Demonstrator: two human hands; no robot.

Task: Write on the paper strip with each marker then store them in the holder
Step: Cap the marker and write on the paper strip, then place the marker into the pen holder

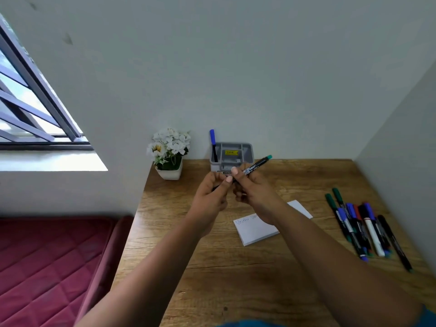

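Right hand (250, 185): I grip the green-ended marker (256, 165) by its barrel, held up over the desk (212, 267) in front of the holder (245, 152), its green end pointing up and right.
Left hand (213, 192): my fingers are curled round something small and dark at the marker's near end; I judge it to be the cap, though the frame hides most of it.
Step in hand: I cannot tell whether the cap is coming off or going on.
Doing it well: I keep both hands close, pull or push straight along the barrel, and avoid twisting the tip toward my fingers.
Paper (257, 228): the white pad lies on the desk beneath my right wrist, with faint writing along its top edge.
Holder contents: one blue-capped marker (213, 143) stands upright in the left rear compartment; the other compartments look free.
Remaining markers (363, 225): a loose bundle lies well apart at the desk's right edge.
Surroundings: a potted white flower (169, 153) sits just left of the holder.
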